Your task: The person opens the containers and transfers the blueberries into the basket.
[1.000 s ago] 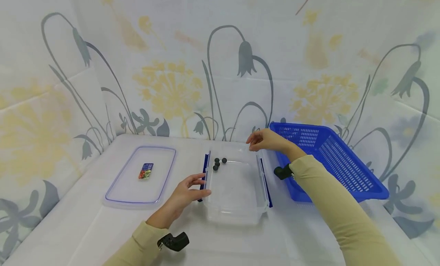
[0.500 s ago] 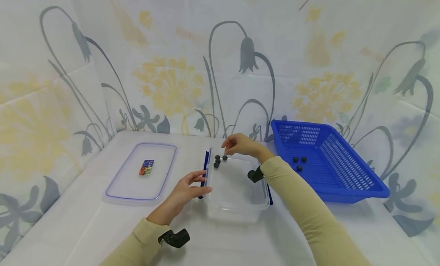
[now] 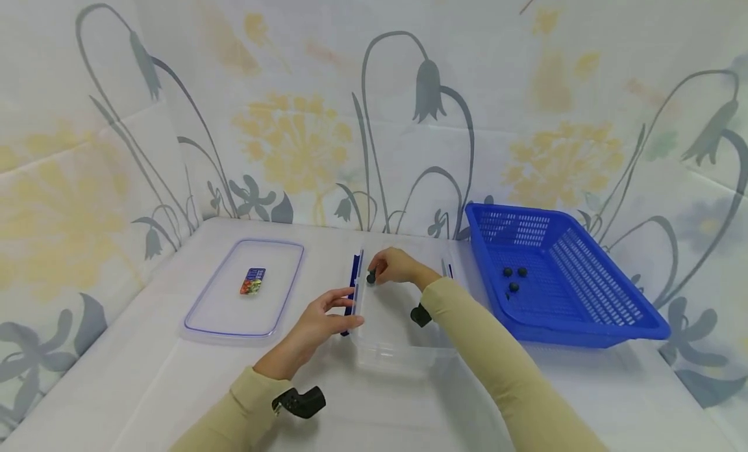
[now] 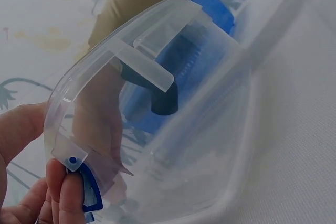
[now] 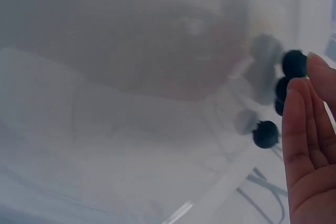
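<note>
A clear plastic food container with blue side clips stands open at the table's middle. My left hand holds its left rim, the fingers beside the blue clip in the left wrist view. My right hand reaches inside the container at its far left corner. There its thumb and fingertips are right at several dark blueberries. The thumb tip meets one blueberry's edge, and the fingers partly cover others. A blue perforated basket on the right has several blueberries on its floor.
The container's clear lid lies flat to the left, with a colourful label on it. A white cloth covers the table. A flower-printed curtain hangs behind the table. The right forearm crosses over the container's right side.
My right hand has moved left from beside the basket, over the container's back, then down to the blueberries in the far left corner. My left hand has kept its place on the rim.
</note>
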The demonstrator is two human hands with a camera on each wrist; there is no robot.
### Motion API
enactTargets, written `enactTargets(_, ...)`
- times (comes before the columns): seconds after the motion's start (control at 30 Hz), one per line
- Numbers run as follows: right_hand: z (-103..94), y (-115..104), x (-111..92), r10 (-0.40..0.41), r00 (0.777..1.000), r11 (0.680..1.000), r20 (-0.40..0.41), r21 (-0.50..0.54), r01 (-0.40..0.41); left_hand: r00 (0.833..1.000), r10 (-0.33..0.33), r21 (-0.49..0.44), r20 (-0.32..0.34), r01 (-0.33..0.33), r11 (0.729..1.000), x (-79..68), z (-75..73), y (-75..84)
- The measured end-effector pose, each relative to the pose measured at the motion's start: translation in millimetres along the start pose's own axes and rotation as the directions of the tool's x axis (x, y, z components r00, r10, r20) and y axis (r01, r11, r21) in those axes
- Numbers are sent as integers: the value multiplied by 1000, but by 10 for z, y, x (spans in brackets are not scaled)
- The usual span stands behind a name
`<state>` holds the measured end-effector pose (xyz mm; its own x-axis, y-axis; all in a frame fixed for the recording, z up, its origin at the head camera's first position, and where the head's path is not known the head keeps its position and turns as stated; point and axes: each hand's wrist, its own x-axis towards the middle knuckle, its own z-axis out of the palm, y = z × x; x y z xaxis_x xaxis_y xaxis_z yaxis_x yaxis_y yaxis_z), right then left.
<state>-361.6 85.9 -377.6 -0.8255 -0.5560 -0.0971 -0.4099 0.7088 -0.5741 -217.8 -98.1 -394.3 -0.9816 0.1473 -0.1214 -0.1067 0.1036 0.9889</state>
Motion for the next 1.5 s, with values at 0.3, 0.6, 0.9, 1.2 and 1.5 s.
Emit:
enactTargets(0.3, 92, -17, 36, 93, 994, 992, 56, -91, -87, 1000, -7, 15, -12, 7, 1000, 14, -14, -11)
enactTargets(0.6, -86, -52, -39, 46, 994, 999, 104, 16, -48, 1000, -16, 14, -12, 16, 1000, 27, 18, -2)
enactTargets(0.9, -530, -171, -228, -26, 999, 991, 32, 130, 22, 999, -37, 37, -28, 38, 999, 2, 28, 15)
enactTargets(1.2, -969, -150, -558, -13, 998, 989, -60, 146, 21, 1000, -22, 38, -18, 23, 999, 0, 30, 13)
enactTargets(1.5, -1261, 75, -940, 5, 981, 991, -192, 131, 21, 999, -24, 42, -24, 25, 999, -18, 18, 27)
